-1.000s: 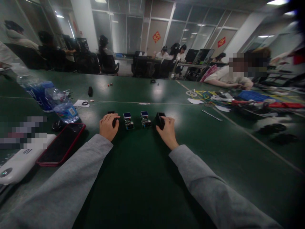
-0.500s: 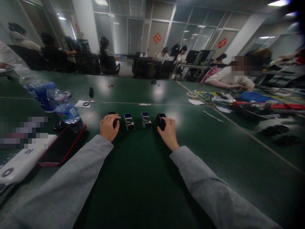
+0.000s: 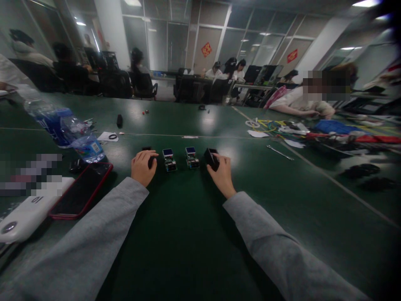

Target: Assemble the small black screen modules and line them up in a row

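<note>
Two small circuit modules with blue tops, the left module (image 3: 169, 159) and the right module (image 3: 191, 157), stand side by side on the green table (image 3: 188, 234). My left hand (image 3: 142, 167) lies curled over a small black part (image 3: 150, 159) just left of them, fingers closed on it. My right hand (image 3: 222, 173) grips a black box-shaped housing (image 3: 211, 158) just right of them, tilted off the table. Both arms wear grey sleeves.
Left of my arm lie a red-cased phone (image 3: 82, 189), a white device (image 3: 25, 215) and two water bottles (image 3: 79, 140). A wrench (image 3: 278, 152), cables and blue and red items (image 3: 332, 129) clutter the right side beside a seated person. Other people sit at desks behind.
Almost nothing has moved. My right hand has tipped the black housing slightly; my left hand stays on the black part.
</note>
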`<state>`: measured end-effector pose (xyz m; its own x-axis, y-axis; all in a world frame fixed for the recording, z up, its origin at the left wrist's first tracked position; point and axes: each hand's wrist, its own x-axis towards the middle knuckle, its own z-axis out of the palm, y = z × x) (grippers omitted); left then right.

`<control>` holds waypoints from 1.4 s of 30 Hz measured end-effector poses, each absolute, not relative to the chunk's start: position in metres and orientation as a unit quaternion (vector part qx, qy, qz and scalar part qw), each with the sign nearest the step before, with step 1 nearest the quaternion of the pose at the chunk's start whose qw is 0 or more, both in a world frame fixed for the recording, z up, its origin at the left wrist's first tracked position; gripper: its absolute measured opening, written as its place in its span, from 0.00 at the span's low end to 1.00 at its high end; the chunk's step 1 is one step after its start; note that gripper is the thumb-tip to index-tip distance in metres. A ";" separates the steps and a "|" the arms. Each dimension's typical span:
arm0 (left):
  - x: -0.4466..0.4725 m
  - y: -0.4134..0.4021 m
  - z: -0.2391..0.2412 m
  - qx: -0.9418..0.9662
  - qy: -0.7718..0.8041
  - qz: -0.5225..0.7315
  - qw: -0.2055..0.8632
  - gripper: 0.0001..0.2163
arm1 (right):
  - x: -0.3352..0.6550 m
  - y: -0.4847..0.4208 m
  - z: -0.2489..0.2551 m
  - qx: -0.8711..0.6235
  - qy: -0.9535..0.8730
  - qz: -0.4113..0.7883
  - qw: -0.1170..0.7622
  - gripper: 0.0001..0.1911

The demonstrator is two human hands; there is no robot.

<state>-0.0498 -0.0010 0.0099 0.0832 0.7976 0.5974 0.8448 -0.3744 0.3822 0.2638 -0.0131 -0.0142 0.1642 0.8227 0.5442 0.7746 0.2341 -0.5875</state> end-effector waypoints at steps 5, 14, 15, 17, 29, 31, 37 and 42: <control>-0.049 -0.002 0.011 -0.734 -0.559 -0.384 0.028 0.09 | 0.264 -0.013 -0.014 -0.617 -0.646 0.036 0.448 0.28; -0.050 -0.001 0.010 -0.734 -0.555 -0.390 0.029 0.09 | 0.266 -0.011 -0.017 -0.606 -0.658 0.042 0.445 0.28; -0.050 -0.001 0.009 -0.734 -0.554 -0.391 0.030 0.09 | 0.267 -0.010 -0.017 -0.606 -0.657 0.040 0.447 0.28; -0.051 0.001 0.008 -0.734 -0.554 -0.391 0.030 0.09 | 0.267 -0.010 -0.017 -0.610 -0.650 0.039 0.451 0.28; -0.052 0.004 0.006 -0.731 -0.555 -0.396 0.023 0.09 | 0.267 -0.009 -0.017 -0.615 -0.623 0.054 0.479 0.28; -0.052 0.003 0.007 -0.730 -0.556 -0.397 0.021 0.09 | 0.268 -0.008 -0.016 -0.618 -0.612 0.062 0.489 0.26; -0.051 0.002 0.008 -0.726 -0.560 -0.397 0.016 0.09 | 0.275 0.000 -0.020 -0.664 -0.568 0.062 0.482 0.24; -0.052 0.001 0.008 -0.725 -0.560 -0.400 0.014 0.09 | 0.275 0.001 -0.021 -0.680 -0.565 0.019 0.467 0.28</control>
